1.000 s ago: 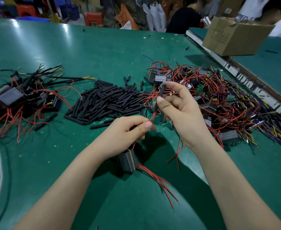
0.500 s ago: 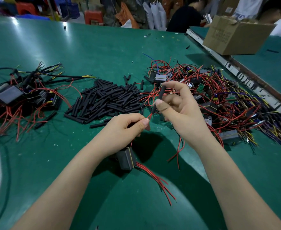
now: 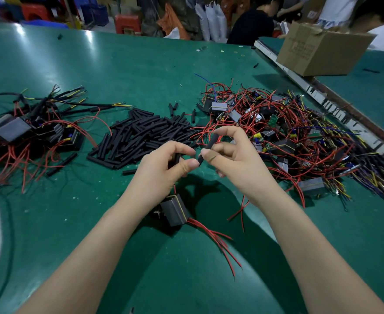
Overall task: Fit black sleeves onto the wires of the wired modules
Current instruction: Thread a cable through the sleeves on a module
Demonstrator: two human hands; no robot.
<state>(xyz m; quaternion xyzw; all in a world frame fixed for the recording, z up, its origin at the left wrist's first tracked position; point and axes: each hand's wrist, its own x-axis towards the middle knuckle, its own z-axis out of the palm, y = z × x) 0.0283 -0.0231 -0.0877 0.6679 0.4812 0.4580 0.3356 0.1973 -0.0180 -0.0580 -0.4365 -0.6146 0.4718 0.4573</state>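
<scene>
Module [image 3: 175, 211], a dark block with red leads, hangs low at centre below the left hand [image 3: 163, 165], whose curled fingers pinch its wire. At 1 o'clock of it, a black sleeve [image 3: 206, 147] is pinched by the right hand [image 3: 231, 155], its lower end just beside the left thumb. The wire tip is hidden, so entry cannot be confirmed. For a clean fit, the sleeve is best kept in line with the wire and slid steadily. Farther out on the counter [image 3: 118, 64], loose sleeves [image 3: 141, 134] lie at 11 o'clock and unsleeved modules [image 3: 288, 132] at 2 o'clock.
</scene>
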